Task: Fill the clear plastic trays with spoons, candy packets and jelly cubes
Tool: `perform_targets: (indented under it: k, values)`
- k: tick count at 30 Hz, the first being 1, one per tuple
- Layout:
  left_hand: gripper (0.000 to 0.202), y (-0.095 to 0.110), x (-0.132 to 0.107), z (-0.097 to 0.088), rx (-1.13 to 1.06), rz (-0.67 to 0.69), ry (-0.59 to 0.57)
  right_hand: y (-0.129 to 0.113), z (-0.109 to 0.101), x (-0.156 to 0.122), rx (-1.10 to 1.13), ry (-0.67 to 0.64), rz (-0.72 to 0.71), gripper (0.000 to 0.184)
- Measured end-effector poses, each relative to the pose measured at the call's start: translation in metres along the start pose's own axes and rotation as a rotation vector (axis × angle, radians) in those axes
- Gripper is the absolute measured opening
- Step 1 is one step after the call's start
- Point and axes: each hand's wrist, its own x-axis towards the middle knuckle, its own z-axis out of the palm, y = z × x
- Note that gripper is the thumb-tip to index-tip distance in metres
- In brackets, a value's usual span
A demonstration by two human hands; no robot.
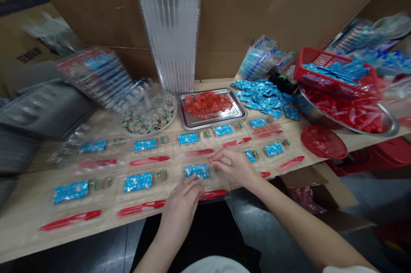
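as listed from left to right, dark grey plastic trays (48,110) are stacked beyond the end of the bench (22,230), and a round plate of small green-and-orange packets (141,134) is set towards its back. a clear compartment tray (109,196) is laid along the front, with blue sachets, small packets and red spoons placed in its cells; most cells appear filled with all three. at the centre, a blue sachet (196,171) and a red spoon (212,194) are lodged in one cell. the left hand (181,209) is laid beside the sachet, its fingers (192,183) curved but not shown to be gripping. by the right hand (231,168), a small pale item (224,161) is pinched, its exact kind hidden. further stock is held unplaced: red pieces in a steel tray (208,124), loose blue sachets (260,97) on the bench, more sachets in a red plastic basket (330,65), and red spoons in a steel bowl (390,125).
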Motion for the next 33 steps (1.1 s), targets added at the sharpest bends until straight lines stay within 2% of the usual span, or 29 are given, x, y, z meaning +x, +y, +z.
perform_targets:
  k: [3, 5, 8, 10, 12, 13, 15, 18, 24, 27, 30, 33]
  values:
    - [0.021, -0.001, 0.0, 0.001, 0.004, 0.006, 0.005, -0.004, 0.01, -0.007, -0.178, -0.049, -0.154, 0.002]
    - [0.021, -0.001, 0.0, 0.001, 0.012, 0.012, 0.003, -0.005, 0.013, -0.009, -0.264, -0.059, -0.198, 0.003]
    - [0.022, -0.003, -0.001, 0.001, 0.03, 0.022, -0.001, 0.003, 0.0, 0.007, -0.261, -0.138, -0.211, 0.0]
    - [0.021, -0.005, -0.001, 0.002, 0.041, 0.046, 0.006, 0.019, -0.022, 0.035, -0.313, -0.12, -0.069, 0.007]
    - [0.02, -0.007, -0.002, 0.004, 0.047, 0.071, 0.025, 0.042, -0.047, 0.073, -0.493, 0.027, 0.204, 0.018]
    - [0.02, -0.008, -0.002, 0.006, 0.048, 0.075, 0.035, 0.055, -0.058, 0.092, -0.551, 0.083, 0.27, 0.021]
    - [0.021, -0.009, -0.003, 0.008, 0.047, 0.06, 0.051, 0.08, -0.073, 0.125, -0.609, 0.13, 0.329, 0.02]
    - [0.022, -0.01, -0.004, 0.011, 0.038, 0.039, 0.04, 0.106, -0.075, 0.152, -0.627, 0.135, 0.358, 0.02]
    - [0.022, -0.009, -0.001, 0.009, 0.041, 0.027, -0.009, 0.125, -0.07, 0.152, -0.585, 0.208, 0.376, 0.033]
    - [0.023, -0.003, 0.001, 0.002, 0.05, 0.034, -0.027, 0.126, -0.075, 0.158, -0.518, 0.228, 0.376, 0.025]
    - [0.026, 0.004, 0.004, -0.011, 0.002, 0.011, -0.055, 0.117, -0.078, 0.157, -0.42, 0.275, 0.364, 0.02]
    - [0.026, 0.011, 0.015, -0.024, -0.187, -0.112, 0.004, 0.089, -0.069, 0.13, -0.297, 0.286, 0.305, 0.018]
